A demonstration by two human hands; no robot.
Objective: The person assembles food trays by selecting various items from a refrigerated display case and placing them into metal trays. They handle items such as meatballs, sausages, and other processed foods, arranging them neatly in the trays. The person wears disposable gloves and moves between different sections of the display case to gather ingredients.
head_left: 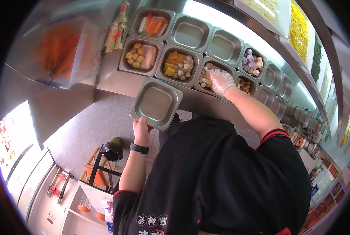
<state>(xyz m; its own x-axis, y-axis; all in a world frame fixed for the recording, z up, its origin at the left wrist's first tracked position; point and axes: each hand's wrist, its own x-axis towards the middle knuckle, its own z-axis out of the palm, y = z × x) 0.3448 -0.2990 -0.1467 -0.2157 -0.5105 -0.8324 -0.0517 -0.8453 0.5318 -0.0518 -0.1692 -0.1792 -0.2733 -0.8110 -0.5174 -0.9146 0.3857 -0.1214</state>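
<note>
My left hand (pixel 141 131), bare with a black wristband, grips the near edge of an empty square steel pan (pixel 156 103) held in front of the counter. My right hand (pixel 222 81) wears a thin clear glove and reaches into a steel pan of pale white food pieces (pixel 204 75) set in the counter; its fingers are curled on some pieces. Left of that pan sits a pan with yellow cubes and grey balls (pixel 178 65), and further left a pan of golden round pieces (pixel 137 55).
More steel pans sit in rows: orange-and-white sticks (pixel 152 24), two empty ones (pixel 190 33), purple-and-pink pieces (pixel 252 62). Trays of yellow noodles (pixel 298 27) stand on the shelf above. A clear bin of orange food (pixel 59 51) is at left. Below, the floor holds a stool (pixel 98 172).
</note>
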